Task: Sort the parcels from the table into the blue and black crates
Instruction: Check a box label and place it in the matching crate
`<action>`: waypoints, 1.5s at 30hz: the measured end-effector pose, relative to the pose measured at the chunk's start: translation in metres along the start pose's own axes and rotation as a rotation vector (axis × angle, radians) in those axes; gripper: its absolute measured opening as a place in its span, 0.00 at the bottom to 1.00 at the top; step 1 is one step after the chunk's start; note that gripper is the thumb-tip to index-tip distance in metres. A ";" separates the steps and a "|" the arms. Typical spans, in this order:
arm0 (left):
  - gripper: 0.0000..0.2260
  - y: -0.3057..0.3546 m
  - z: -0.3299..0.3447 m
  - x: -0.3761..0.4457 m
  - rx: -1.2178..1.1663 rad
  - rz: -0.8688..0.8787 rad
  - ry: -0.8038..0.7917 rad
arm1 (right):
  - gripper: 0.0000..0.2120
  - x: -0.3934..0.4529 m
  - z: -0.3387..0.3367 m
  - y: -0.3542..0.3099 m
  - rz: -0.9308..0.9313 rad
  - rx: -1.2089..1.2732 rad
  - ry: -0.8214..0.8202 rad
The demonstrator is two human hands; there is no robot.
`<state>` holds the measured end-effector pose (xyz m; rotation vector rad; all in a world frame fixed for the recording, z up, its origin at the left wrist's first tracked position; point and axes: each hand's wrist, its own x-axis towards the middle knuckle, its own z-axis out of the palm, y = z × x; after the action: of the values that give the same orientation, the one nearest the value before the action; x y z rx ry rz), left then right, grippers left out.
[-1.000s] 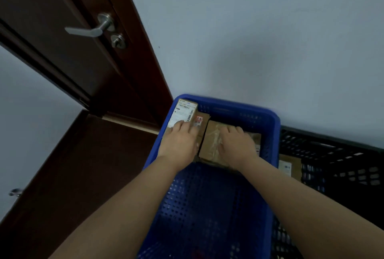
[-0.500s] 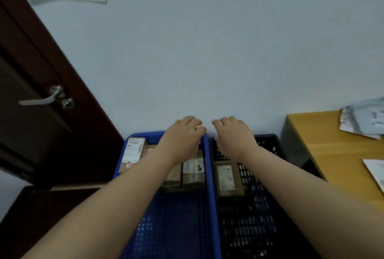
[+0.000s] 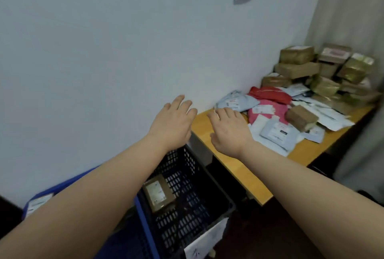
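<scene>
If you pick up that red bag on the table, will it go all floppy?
Probably yes. The red bag looks soft and wrinkled, so it would likely sag. It seems puffy, so maybe light. Other parcels lean against it and might shift.

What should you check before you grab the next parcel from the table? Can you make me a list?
1. Left hand free: ok, fingers straight, holding nothing.
2. Right hand free: ok, open above the yellow wooden table.
3. Parcels left to sort: ok, soft grey mailer bags and brown cardboard boxes are piled there.
4. Room in the black plastic crate: ok, only one brown box with a white label shows inside.
5. Room in the blue plastic crate: cannot tell, the arm hides it.
6. Which crate the next parcel belongs in: cannot tell.
</scene>
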<state>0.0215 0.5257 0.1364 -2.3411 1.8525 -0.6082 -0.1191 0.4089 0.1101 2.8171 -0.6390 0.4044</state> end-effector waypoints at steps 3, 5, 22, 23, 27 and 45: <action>0.22 0.043 -0.012 0.035 0.007 0.090 0.027 | 0.25 -0.026 -0.007 0.050 0.089 -0.049 -0.013; 0.22 0.067 -0.017 0.059 0.015 0.131 0.031 | 0.24 -0.042 -0.010 0.084 0.143 -0.067 -0.016; 0.20 0.321 -0.058 0.309 0.002 0.332 0.131 | 0.24 -0.138 -0.010 0.429 0.369 -0.155 -0.053; 0.20 0.330 -0.057 0.321 0.006 0.337 0.120 | 0.24 -0.137 -0.009 0.443 0.367 -0.148 -0.052; 0.21 0.355 -0.050 0.364 0.015 0.372 0.095 | 0.26 -0.131 0.005 0.487 0.372 -0.114 -0.061; 0.23 0.388 0.035 0.601 -0.298 0.322 -0.013 | 0.26 -0.016 0.081 0.682 0.478 -0.083 -0.094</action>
<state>-0.2105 -0.1515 0.1315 -2.1171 2.3875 -0.2961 -0.4212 -0.2077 0.1350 2.5958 -1.3225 0.3133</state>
